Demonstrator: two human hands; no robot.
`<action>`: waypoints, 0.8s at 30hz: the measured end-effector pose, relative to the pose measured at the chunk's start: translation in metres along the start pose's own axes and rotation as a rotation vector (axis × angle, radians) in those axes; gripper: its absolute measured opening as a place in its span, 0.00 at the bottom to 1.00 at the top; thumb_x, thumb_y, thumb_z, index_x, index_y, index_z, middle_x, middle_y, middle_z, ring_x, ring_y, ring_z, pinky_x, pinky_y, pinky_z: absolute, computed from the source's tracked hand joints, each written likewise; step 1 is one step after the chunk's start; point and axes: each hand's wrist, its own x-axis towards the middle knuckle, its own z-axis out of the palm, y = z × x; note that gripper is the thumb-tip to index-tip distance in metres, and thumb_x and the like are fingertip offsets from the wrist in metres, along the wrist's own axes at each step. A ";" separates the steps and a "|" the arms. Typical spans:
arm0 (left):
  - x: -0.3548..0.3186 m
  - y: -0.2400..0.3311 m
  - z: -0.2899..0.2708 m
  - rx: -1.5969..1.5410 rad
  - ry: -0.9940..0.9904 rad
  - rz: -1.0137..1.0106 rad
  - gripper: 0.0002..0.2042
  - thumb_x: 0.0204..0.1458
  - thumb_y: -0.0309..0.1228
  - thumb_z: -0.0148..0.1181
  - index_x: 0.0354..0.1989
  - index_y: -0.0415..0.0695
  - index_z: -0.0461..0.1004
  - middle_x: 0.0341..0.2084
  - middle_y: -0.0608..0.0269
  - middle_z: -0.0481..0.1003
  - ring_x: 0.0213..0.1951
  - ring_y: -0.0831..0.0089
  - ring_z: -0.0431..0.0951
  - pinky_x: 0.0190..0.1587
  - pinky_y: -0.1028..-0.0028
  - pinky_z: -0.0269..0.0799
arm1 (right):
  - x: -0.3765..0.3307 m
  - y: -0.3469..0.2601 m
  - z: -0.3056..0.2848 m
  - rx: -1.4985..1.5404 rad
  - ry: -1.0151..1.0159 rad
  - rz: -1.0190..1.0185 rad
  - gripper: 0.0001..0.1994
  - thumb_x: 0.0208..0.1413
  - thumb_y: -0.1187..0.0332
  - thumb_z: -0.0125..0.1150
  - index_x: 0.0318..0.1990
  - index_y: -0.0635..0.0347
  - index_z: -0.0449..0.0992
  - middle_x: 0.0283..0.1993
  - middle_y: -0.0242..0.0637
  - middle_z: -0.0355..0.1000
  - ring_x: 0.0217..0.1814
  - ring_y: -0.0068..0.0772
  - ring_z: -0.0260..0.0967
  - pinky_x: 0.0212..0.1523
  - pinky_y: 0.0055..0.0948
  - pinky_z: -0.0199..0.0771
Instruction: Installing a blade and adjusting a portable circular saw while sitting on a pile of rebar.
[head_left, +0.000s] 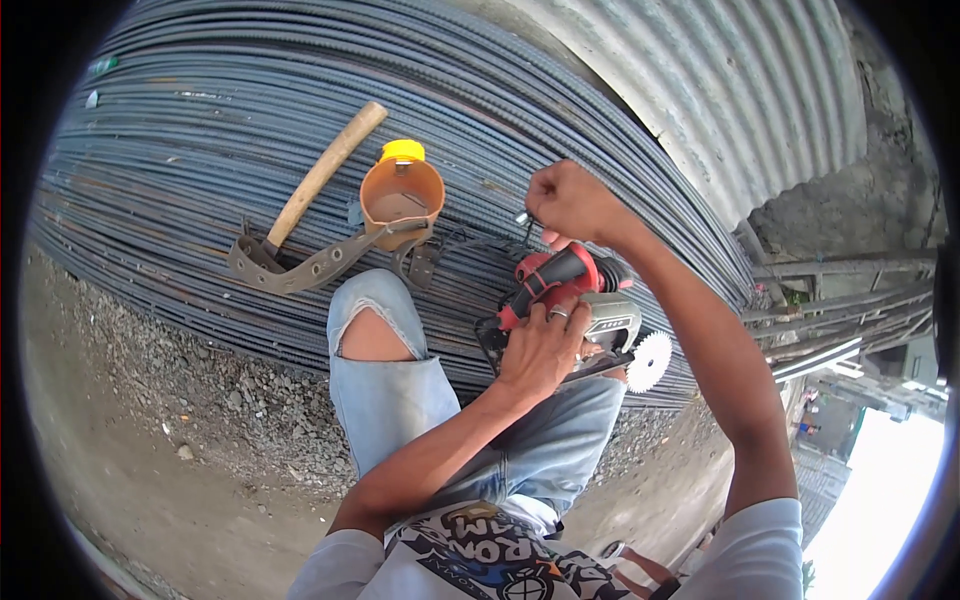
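A red, black and grey circular saw (560, 285) rests across my right thigh, on its side. Its round, toothed, silvery blade (649, 362) faces right. My left hand (545, 345), a ring on one finger, is closed over the saw's body. Just above the saw's black handle, my right hand (575, 205) makes a fist. A small metal piece (523, 217) with a shiny end pokes out of that fist; the fingers hide most of it, so its kind is unclear.
I sit by a wide stack of ribbed steel bars (230, 130). On it lie a wooden-handled hammer (328, 170), a worn tool belt (310, 270) and an orange, cup-like holder (402, 200) with a yellow part. Corrugated sheeting (720, 80) stands beyond, gravel (260, 400) nearer.
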 end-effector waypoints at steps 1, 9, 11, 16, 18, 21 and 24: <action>-0.003 0.001 0.002 0.008 -0.017 0.030 0.29 0.48 0.51 0.62 0.52 0.41 0.69 0.48 0.57 0.72 0.38 0.57 0.75 0.31 0.62 0.77 | -0.019 0.012 -0.017 0.006 0.059 -0.035 0.05 0.52 0.73 0.51 0.30 0.65 0.73 0.22 0.30 0.67 0.23 0.22 0.69 0.20 0.24 0.70; -0.020 0.004 0.022 0.073 0.117 0.145 0.32 0.44 0.50 0.68 0.52 0.42 0.68 0.48 0.58 0.73 0.39 0.55 0.77 0.28 0.61 0.78 | -0.175 0.208 -0.010 0.872 0.935 -0.133 0.06 0.60 0.74 0.47 0.38 0.66 0.70 0.21 0.27 0.63 0.18 0.16 0.56 0.17 0.21 0.61; -0.019 0.010 0.021 0.120 0.157 0.135 0.31 0.45 0.50 0.67 0.52 0.42 0.69 0.48 0.57 0.73 0.37 0.54 0.77 0.30 0.60 0.77 | -0.196 0.251 0.032 1.099 1.092 -0.051 0.03 0.60 0.76 0.46 0.38 0.64 0.67 0.24 0.30 0.64 0.20 0.16 0.57 0.18 0.20 0.61; -0.010 0.011 0.018 0.103 0.164 0.201 0.31 0.46 0.50 0.68 0.49 0.39 0.66 0.42 0.46 0.74 0.40 0.45 0.76 0.38 0.54 0.73 | -0.187 0.294 0.144 1.483 1.257 -0.014 0.08 0.61 0.77 0.47 0.47 0.67 0.64 0.28 0.32 0.65 0.21 0.18 0.60 0.17 0.20 0.60; -0.008 0.013 0.011 0.143 0.095 0.194 0.30 0.47 0.50 0.68 0.49 0.38 0.67 0.41 0.46 0.74 0.40 0.45 0.76 0.38 0.54 0.72 | -0.172 0.289 0.168 1.567 1.276 0.004 0.12 0.61 0.74 0.49 0.49 0.72 0.67 0.29 0.42 0.70 0.22 0.31 0.68 0.20 0.31 0.67; -0.008 0.023 0.009 0.224 0.023 0.217 0.30 0.46 0.49 0.69 0.46 0.37 0.68 0.39 0.45 0.74 0.39 0.43 0.76 0.38 0.53 0.71 | -0.134 0.311 0.190 0.958 1.381 0.331 0.12 0.62 0.71 0.49 0.44 0.72 0.74 0.23 0.38 0.71 0.21 0.25 0.67 0.19 0.30 0.65; -0.010 0.024 0.007 0.253 -0.014 0.174 0.29 0.45 0.48 0.71 0.44 0.37 0.69 0.35 0.43 0.75 0.38 0.43 0.75 0.38 0.55 0.69 | -0.117 0.306 0.195 0.757 1.425 0.457 0.14 0.62 0.68 0.49 0.32 0.73 0.75 0.18 0.40 0.70 0.21 0.30 0.71 0.21 0.34 0.68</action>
